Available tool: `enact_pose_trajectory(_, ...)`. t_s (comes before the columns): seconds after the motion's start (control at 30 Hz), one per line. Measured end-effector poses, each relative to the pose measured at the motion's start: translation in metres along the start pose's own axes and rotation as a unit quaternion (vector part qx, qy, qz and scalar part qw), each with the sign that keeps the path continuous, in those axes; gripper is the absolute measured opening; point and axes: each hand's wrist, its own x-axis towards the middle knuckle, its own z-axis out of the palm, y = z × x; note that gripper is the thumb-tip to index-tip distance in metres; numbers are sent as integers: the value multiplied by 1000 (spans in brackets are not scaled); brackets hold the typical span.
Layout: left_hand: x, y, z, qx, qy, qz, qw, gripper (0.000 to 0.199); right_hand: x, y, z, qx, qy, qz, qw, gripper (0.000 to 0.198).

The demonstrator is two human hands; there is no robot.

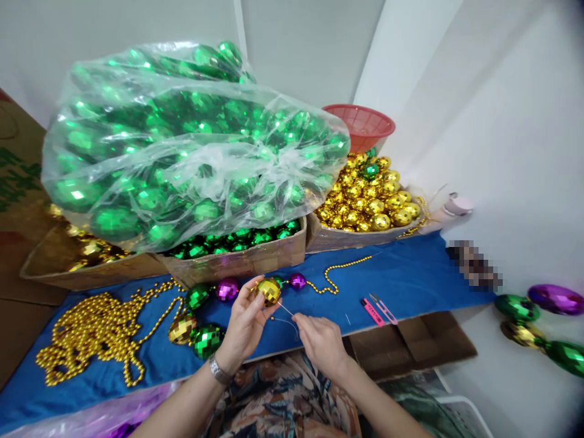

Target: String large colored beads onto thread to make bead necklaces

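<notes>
My left hand (243,323) holds a shiny gold faceted ball (269,292) between thumb and fingers, above the blue cloth. In my right hand (322,344) the fingers pinch a thin needle (286,309), whose far end meets the ball's lower right side. A thin thread with a small gold bead (272,318) hangs below. Beside my left hand lie strung balls: a purple one (227,289), a green one (198,296), another gold (182,329) and another green (208,340). Beyond the held ball, a small purple ball (298,280) joins a gold bead chain (335,286).
A heap of gold bead chain (86,334) lies left. Behind stand cardboard boxes (246,264) of green and gold balls, a large plastic bag (196,146) of green balls and a red basket (360,125). A pink cutter (372,312) and pink snips (384,308) lie right.
</notes>
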Motion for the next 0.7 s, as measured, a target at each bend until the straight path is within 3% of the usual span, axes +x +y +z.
enact_pose_trajectory(0.33, -12, -12, 6, 18, -38, -21, 999, 41, 8, -5, 3, 4, 28, -10, 1000, 26)
enact_pose_trajectory(0.47, -15, -6, -12, 101, -66, 8, 993, 44, 4, 1, 8, 30, 92, -13, 995, 29)
enact_pose_trajectory(0.57, -6, 16, -59, 264, 52, 73, 960, 33, 0, 10, 8, 56, 108, -10, 992, 25)
enact_pose_trajectory(0.6, -2, 27, -80, 335, 113, 99, 930, 29, -2, 13, 8, 64, 111, -11, 992, 22)
enact_pose_trajectory(0.63, 2, 38, -102, 420, 178, 121, 882, 28, -3, 15, 7, 69, 115, -14, 991, 21)
enact_pose_trajectory(0.7, 12, 62, -147, 468, 258, 133, 835, 23, -4, 17, 7, 70, 122, -17, 990, 19)
